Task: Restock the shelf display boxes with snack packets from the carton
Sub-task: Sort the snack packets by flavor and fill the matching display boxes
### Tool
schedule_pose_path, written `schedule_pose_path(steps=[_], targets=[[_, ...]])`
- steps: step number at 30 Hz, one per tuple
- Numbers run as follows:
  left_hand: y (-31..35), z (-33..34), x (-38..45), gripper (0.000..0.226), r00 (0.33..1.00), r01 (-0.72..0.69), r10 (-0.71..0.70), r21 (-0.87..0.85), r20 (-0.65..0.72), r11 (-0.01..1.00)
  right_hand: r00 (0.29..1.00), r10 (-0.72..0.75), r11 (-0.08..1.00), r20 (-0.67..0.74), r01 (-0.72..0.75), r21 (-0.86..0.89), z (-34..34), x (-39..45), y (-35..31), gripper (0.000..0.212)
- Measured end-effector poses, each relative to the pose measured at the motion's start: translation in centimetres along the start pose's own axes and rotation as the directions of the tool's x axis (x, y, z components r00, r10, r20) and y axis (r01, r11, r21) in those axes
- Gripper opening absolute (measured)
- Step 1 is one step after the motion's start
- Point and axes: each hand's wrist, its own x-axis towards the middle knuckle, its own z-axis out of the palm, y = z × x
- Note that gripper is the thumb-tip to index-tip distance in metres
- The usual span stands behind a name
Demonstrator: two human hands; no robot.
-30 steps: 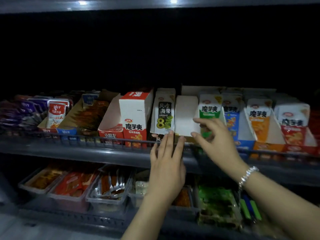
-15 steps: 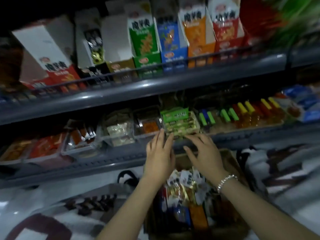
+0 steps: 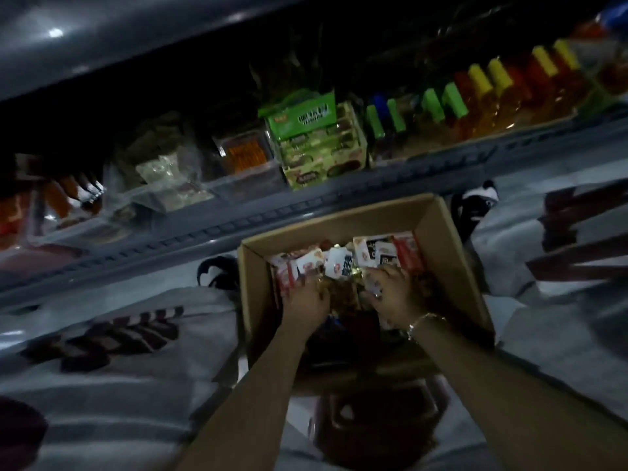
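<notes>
Hands both down inside open brown cardboard carton [image 3: 445, 239], on floor just below dark grey metal shelf edge [image 3: 306, 209]. Left hand [image 3: 306, 300] buried among small red-and-white snack packets [image 3: 339, 263], fingers curled into pile at carton's left side; grip on any single packet: cannot tell, too dim and blurred. Right hand [image 3: 394, 294] likewise in packets at centre-right, fingers bent down over them, white packet corner showing between fingers [image 3: 375, 287]; pinching or just pressing: cannot tell. Thin metal bracelet [image 3: 424, 322] on right wrist. Packets heaped loosely against carton's far wall. On shelf above: green display box of dark snack packs [image 3: 316, 144], clear plastic tray with orange sticks [image 3: 244, 154] to its left, row of green, yellow and red capped bottles [image 3: 482, 96] to its right. No snack packet lifted clear of carton.
</notes>
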Motion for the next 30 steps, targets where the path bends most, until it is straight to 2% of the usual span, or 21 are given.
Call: schedule_pose_path(steps=[4, 6, 10, 12, 15, 17, 19, 22, 23, 26, 28, 30], targets=[[-1.8, 2.1, 1.8, 0.057, 0.994, 0.076, -0.061, -0.158, 0.095, 0.984, 0.991, 0.088, 0.996, 0.1, -0.09, 0.015, 1.6, 1.0, 1.6, 0.059], [-1.8, 3.2, 2.1, 0.051, 0.995, 0.095, -0.083, -0.237, 0.062, 0.967, 0.98, 0.151, 0.988, 0.127, -0.152, 0.0, 2.0, 1.5, 2.1, 0.064], [-1.4, 5.1, 3.6, 0.044, 0.99, 0.095, -0.119, -0.275, -0.075, 0.957, 0.955, 0.27, 0.958, 0.121, -0.279, 0.062, 2.6, 2.5, 2.6, 0.069], [-0.6, 5.2, 4.3, 0.041, 0.99, 0.063, -0.107, -0.395, -0.091, 0.917, 0.951, 0.289, 0.951, 0.113, -0.299, 0.08, 2.9, 3.2, 3.1, 0.068], [1.0, 4.6, 5.6, 0.04, 0.981, 0.131, -0.188, -0.586, -0.037, 0.8, 0.946, 0.3, 0.938, 0.121, -0.316, 0.143, 3.1, 4.1, 3.7, 0.069], [1.8, 4.6, 6.7, 0.044, 0.959, 0.23, -0.282, -0.664, 0.029, 0.711, 0.943, 0.315, 0.93, 0.112, -0.33, 0.163, 3.0, 4.5, 3.9, 0.071], [2.2, 4.7, 7.7, 0.038, 0.941, 0.274, -0.331, -0.74, 0.074, 0.614, 0.943, 0.323, 0.923, 0.083, -0.333, 0.193, 2.9, 4.9, 3.9, 0.072], [3.3, 4.6, 8.4, 0.032, 0.902, 0.352, -0.371, -0.874, 0.22, 0.336, 0.944, 0.328, 0.913, 0.03, -0.325, 0.247, 2.8, 5.0, 4.1, 0.067], [3.7, 4.6, 8.6, 0.033, 0.896, 0.373, -0.355, -0.886, 0.268, 0.275, 0.946, 0.324, 0.921, 0.007, -0.317, 0.225, 2.7, 5.0, 4.3, 0.064], [5.0, 5.0, 9.1, 0.034, 0.891, 0.4, -0.309, -0.897, 0.332, 0.189, 0.942, 0.337, 0.911, 0.01, -0.328, 0.25, 2.5, 5.3, 4.8, 0.048], [6.3, 5.3, 9.2, 0.051, 0.881, 0.415, -0.312, -0.898, 0.356, 0.146, 0.93, 0.366, 0.87, -0.024, -0.332, 0.365, 2.4, 5.6, 4.9, 0.035], [7.4, 5.7, 9.5, 0.072, 0.876, 0.422, -0.317, -0.896, 0.364, 0.138, 0.912, 0.399, 0.862, -0.095, -0.338, 0.377, 2.5, 5.8, 5.5, 0.029]])
